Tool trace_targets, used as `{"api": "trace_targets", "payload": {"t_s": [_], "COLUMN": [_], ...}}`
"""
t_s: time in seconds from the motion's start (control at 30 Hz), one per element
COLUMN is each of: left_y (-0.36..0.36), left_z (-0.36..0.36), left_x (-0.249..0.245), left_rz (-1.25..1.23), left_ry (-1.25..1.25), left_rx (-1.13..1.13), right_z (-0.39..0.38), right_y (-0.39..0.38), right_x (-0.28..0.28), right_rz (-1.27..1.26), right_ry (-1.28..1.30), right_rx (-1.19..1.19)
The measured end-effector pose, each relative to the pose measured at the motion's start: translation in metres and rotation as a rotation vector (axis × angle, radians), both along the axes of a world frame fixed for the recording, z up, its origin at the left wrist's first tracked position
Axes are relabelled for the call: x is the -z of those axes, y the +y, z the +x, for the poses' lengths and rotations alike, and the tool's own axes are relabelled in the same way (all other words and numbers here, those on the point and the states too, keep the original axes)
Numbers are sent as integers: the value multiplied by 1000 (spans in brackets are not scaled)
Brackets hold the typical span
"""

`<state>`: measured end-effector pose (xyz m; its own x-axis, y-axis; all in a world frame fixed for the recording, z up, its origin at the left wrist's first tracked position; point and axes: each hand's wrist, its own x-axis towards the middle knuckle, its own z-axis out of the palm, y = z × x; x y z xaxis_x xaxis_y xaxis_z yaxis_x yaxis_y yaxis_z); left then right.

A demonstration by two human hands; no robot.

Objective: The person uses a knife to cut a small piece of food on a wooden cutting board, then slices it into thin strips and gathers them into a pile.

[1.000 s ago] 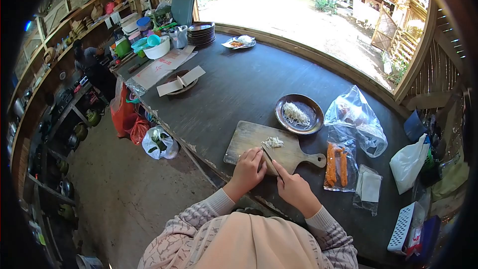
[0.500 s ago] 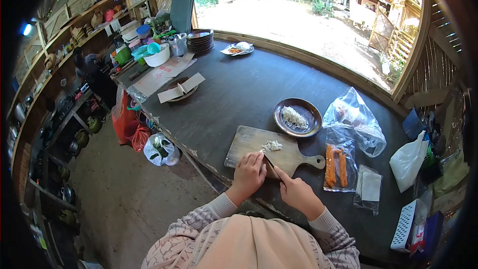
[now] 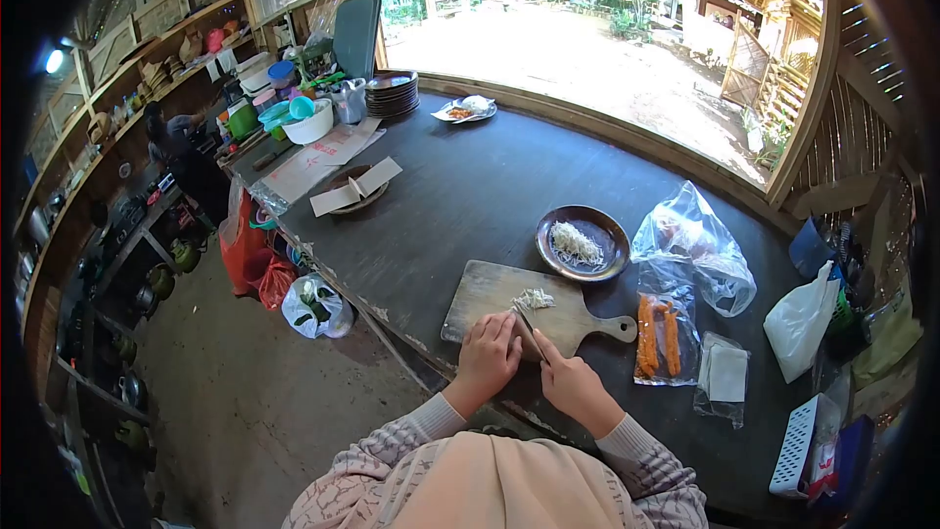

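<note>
A wooden cutting board (image 3: 482, 291) lies near the table's front edge, its handle pointing right. On it is a small heap of pale thin shreds (image 3: 535, 299). My left hand (image 3: 490, 351) rests on the board's front part with curled fingers; whatever it presses is hidden beneath them. My right hand (image 3: 573, 387) is closed round the handle of a knife (image 3: 527, 322), whose blade is beside my left fingertips, at the shreds. Behind the board stands a round dark plate (image 3: 620, 253) holding a mound of white shreds (image 3: 575, 243).
Right of the board lie a plastic bag of orange sticks (image 3: 658, 338), a clear bag (image 3: 700, 245) and a white packet (image 3: 726, 372). A white perforated basket (image 3: 795, 446) and a white bag (image 3: 803, 321) stand further right. Stacked plates (image 3: 392, 95) are at the back left. A person (image 3: 176, 152) is far left.
The knife blade has swung to a more upright angle at my left fingertips, and my right hand has shifted slightly left. The whole view has tilted a little.
</note>
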<state>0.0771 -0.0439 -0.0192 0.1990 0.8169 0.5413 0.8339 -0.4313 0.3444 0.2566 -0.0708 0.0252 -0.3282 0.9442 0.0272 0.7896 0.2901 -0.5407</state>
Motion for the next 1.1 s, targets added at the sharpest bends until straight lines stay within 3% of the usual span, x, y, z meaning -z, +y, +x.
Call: {"api": "trace_targets", "payload": {"t_s": [1.1], "left_y": [2], "left_z": [0], "left_x": [-1], "left_rz": [-24], "left_ry": [-3], "left_rx": [-30], "right_z": [0], "right_y": [1], "right_x": [-9], "right_rz": [-26], "right_ry": [-131], "right_rx": [-36]}}
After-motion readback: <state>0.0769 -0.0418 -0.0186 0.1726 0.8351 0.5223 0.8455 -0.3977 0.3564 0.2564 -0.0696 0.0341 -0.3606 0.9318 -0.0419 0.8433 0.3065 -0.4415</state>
